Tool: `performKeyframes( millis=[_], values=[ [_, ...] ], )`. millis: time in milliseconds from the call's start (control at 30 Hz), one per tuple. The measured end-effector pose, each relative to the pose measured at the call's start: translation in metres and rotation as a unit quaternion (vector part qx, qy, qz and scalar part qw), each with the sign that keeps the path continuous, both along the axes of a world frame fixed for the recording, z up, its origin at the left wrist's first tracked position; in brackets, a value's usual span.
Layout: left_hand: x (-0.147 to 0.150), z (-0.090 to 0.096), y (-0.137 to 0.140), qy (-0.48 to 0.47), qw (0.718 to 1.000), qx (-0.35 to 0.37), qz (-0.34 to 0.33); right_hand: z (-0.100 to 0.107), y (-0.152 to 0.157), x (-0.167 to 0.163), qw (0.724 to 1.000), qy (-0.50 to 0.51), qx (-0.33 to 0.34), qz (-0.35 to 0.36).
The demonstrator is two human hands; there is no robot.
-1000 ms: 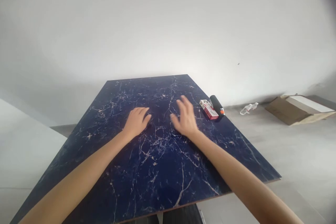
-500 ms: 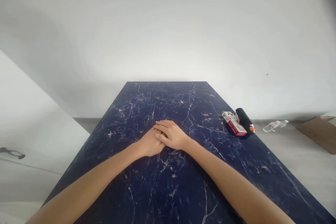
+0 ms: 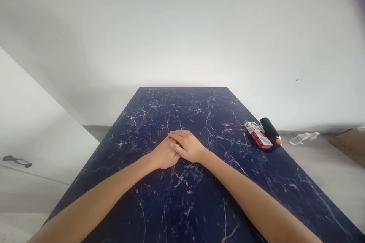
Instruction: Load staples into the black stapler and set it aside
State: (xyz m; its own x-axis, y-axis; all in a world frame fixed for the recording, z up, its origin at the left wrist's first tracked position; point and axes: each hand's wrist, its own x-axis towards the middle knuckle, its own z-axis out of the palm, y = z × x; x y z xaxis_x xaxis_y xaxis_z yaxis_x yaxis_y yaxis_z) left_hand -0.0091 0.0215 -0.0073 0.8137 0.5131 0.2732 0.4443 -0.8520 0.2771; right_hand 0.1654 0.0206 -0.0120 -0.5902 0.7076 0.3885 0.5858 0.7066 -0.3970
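Observation:
My left hand point(image 3: 163, 155) lies palm down on the dark blue marbled table point(image 3: 188, 205). Across its fingers rests my right hand point(image 3: 188, 146), also palm down, with its fingers stretched out and its thumb lying over the left hand. Most of the left fingers are hidden beneath the right palm; what shows of them looks flat. Neither hand holds an object.
At the table's right edge lie a red and white box point(image 3: 259, 136) and a black cylinder point(image 3: 270, 133) with an orange end. A clear plastic bottle point(image 3: 303, 138) and a cardboard box point(image 3: 349, 144) are beyond on the right. On the left is a white cabinet point(image 3: 34, 121) with a dark handle point(image 3: 17, 161).
The view has turned slightly to the left, so the table and the things on the right appear a little further right. My hands stay folded in the same place.

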Motion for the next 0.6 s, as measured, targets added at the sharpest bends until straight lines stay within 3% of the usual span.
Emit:
performKeyframes(
  millis=[600],
  values=[
    [0.0018,0.0009,-0.0011,-0.001,1.0,0.017,0.01,0.0006,-0.0006,-0.0005,1.0,0.015,-0.003,0.001]
  ],
)
